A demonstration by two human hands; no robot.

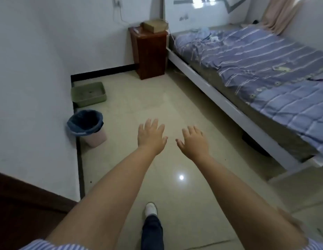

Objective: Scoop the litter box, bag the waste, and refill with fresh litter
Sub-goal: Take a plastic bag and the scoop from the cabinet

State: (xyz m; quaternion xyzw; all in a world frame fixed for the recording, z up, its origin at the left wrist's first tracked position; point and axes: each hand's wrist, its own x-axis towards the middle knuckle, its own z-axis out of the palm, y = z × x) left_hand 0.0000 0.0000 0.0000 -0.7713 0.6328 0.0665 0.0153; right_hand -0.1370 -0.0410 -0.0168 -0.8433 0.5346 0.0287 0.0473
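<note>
Both hands are held out over the floor [175,109], empty, probably for balance during the approach: left hand [151,137] and right hand [193,143] have fingers spread wide. The green litter box [88,94] sits at far left against the wall; its litter looks shallow (one dark spot visible). A bag-lined wastebasket [86,127] stands just nearer, handy for waste.
</note>
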